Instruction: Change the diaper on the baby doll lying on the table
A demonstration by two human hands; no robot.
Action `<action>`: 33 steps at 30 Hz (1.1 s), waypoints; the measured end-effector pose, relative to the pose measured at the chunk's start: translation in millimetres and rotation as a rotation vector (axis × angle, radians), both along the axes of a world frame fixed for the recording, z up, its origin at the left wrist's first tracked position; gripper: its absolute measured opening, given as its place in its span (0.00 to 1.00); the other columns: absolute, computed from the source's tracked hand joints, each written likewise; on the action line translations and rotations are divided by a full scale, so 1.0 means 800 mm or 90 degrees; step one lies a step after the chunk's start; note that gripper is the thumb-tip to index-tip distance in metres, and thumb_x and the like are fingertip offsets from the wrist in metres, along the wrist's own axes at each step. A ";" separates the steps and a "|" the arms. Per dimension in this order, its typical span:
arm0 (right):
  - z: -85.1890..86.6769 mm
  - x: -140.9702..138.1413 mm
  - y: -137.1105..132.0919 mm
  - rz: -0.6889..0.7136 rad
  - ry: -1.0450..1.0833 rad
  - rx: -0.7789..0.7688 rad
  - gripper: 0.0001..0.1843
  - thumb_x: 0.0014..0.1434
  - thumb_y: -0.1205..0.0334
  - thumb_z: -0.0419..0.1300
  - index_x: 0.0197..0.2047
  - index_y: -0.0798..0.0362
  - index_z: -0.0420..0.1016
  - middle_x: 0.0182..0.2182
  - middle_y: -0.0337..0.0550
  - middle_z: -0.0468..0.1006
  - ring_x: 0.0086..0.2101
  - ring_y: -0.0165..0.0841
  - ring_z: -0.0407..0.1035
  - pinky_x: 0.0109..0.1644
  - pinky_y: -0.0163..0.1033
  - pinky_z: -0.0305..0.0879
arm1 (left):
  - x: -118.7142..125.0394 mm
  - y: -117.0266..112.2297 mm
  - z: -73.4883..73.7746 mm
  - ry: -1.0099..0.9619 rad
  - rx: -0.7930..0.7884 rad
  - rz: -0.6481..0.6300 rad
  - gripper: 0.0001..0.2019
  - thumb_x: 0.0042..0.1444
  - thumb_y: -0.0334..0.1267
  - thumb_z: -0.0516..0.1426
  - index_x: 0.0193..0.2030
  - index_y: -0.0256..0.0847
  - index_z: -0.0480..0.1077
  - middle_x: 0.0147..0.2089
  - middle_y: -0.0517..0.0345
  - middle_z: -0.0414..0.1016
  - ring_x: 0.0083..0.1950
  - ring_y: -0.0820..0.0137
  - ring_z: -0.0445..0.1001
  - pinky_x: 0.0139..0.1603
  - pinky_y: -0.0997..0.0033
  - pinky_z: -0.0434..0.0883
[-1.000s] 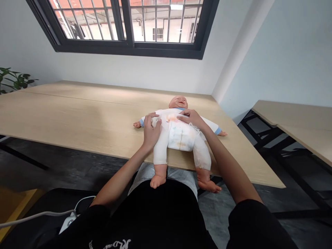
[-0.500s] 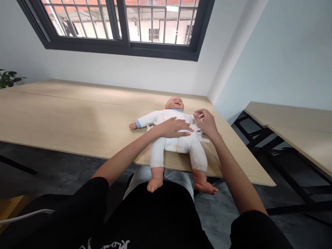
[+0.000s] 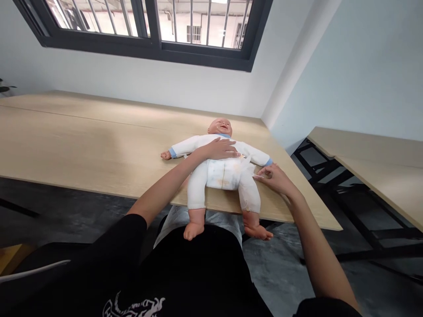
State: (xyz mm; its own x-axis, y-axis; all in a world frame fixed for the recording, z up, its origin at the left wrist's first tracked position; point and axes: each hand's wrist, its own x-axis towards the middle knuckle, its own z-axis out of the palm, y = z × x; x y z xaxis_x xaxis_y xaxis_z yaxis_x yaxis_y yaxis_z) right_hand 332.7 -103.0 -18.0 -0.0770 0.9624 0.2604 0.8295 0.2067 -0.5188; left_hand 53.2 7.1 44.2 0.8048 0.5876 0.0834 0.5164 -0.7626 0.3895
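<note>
A baby doll [image 3: 224,171] in a white suit with blue cuffs lies on its back on the light wooden table [image 3: 82,141]. Its head points to the wall and its bare feet hang over the near edge above my lap. My left hand [image 3: 220,149] lies flat on the doll's chest with the fingers stretched out. My right hand [image 3: 273,177] is at the doll's side near its hip, on the table's right part. Its fingertips are pinched on a thin white tie of the suit [image 3: 248,164].
A second wooden table [image 3: 370,154] on a black frame stands to the right, across a gap of dark floor. The wall and a dark-framed barred window [image 3: 148,26] are behind the table. A plant leaf [image 3: 4,88] shows at the far left.
My left hand slid from the doll's belly up to its chest. My right hand moved from above the doll's shoulder down to its hip side, pulling a white tie outward. The view tilted down slightly.
</note>
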 end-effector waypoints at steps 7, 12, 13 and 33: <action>0.035 -0.022 0.007 -0.056 0.405 -0.068 0.36 0.36 0.35 0.73 0.38 0.53 0.69 0.31 0.46 0.77 0.31 0.36 0.71 0.40 0.44 0.68 | 0.004 -0.002 0.002 -0.027 -0.033 0.019 0.23 0.69 0.56 0.49 0.60 0.49 0.75 0.76 0.52 0.58 0.77 0.55 0.51 0.76 0.40 0.33; 0.088 -0.072 0.042 -0.055 0.485 0.033 0.28 0.38 0.54 0.74 0.41 0.51 0.67 0.26 0.39 0.75 0.28 0.35 0.71 0.36 0.42 0.71 | 0.006 -0.005 0.002 -0.011 0.010 0.017 0.24 0.71 0.55 0.46 0.61 0.49 0.74 0.76 0.54 0.58 0.78 0.56 0.50 0.76 0.41 0.38; 0.097 -0.084 0.048 -0.035 0.457 0.041 0.27 0.41 0.57 0.73 0.41 0.51 0.67 0.25 0.38 0.73 0.27 0.35 0.71 0.36 0.42 0.71 | 0.006 -0.006 0.002 -0.006 0.021 0.015 0.25 0.71 0.55 0.45 0.62 0.49 0.74 0.76 0.54 0.57 0.78 0.55 0.49 0.76 0.41 0.39; 0.079 -0.149 0.043 0.017 0.403 0.067 0.31 0.45 0.56 0.71 0.52 0.53 0.71 0.26 0.37 0.74 0.29 0.35 0.71 0.35 0.39 0.68 | 0.009 0.017 -0.024 -0.213 -0.036 0.053 0.22 0.66 0.35 0.44 0.59 0.35 0.71 0.65 0.45 0.71 0.67 0.59 0.66 0.72 0.56 0.58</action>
